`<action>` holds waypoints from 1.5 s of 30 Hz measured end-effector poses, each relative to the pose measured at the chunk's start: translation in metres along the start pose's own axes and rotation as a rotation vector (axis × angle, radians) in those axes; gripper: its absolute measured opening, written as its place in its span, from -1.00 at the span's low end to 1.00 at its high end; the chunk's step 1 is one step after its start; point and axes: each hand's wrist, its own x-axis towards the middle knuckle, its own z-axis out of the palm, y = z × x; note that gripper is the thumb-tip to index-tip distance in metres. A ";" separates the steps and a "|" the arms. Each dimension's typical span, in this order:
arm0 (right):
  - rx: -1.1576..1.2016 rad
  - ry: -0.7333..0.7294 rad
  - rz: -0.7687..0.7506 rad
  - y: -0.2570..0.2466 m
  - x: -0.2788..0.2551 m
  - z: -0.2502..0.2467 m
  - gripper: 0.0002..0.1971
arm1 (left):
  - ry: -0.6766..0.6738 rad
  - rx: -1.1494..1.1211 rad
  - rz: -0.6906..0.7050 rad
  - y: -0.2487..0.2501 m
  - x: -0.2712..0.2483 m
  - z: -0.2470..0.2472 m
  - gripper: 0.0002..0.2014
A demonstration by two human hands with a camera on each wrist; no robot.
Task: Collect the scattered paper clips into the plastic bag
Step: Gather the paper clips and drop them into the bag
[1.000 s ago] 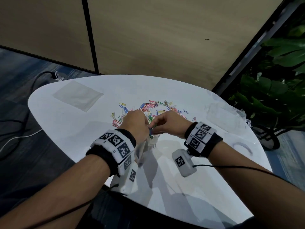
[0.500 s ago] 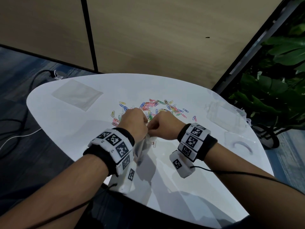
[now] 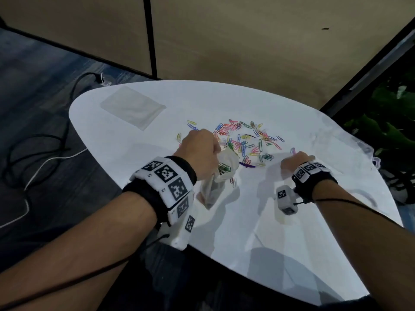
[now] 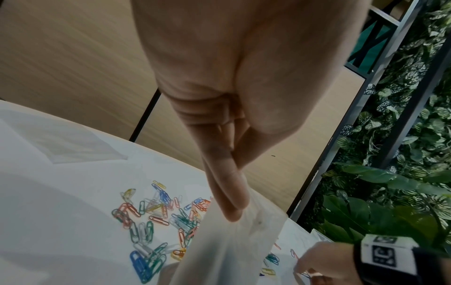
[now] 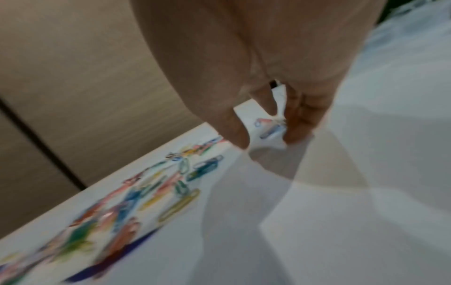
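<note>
Coloured paper clips (image 3: 244, 140) lie scattered mid-table, also in the left wrist view (image 4: 156, 217) and blurred in the right wrist view (image 5: 156, 185). My left hand (image 3: 208, 151) pinches the mouth of a small clear plastic bag (image 3: 226, 162), which hangs open with green clips inside. In its wrist view the fingertips (image 4: 231, 208) grip the bag's edge (image 4: 234, 246). My right hand (image 3: 296, 159) is down on the table right of the pile. Its thumb and fingers (image 5: 300, 123) straddle two loose clips (image 5: 268, 129) without closing on them.
A flat clear bag (image 3: 132, 106) lies at the table's back left. Crumpled clear plastic (image 3: 350, 142) sits at the right edge. One clip (image 3: 233, 181) lies beside the held bag. Cables (image 3: 45, 153) run over the floor on the left, with plants (image 3: 393, 122) on the right.
My right hand left the bag's mouth and moved right, down to the clips at the pile's right edge. The left hand keeps hold of the bag.
</note>
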 end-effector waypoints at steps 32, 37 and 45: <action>1.460 -0.181 -0.217 -0.040 -0.044 -0.051 -0.97 | -0.047 0.059 0.015 -0.009 0.002 -0.012 -0.72; 1.550 -0.592 -0.391 -0.044 -0.136 -0.050 -0.87 | -0.076 -0.004 -0.028 -0.005 0.003 -0.007 -0.76; 1.355 -0.366 -0.428 -0.079 -0.177 -0.029 -0.78 | -0.064 -0.055 -0.035 0.003 0.003 0.003 -0.81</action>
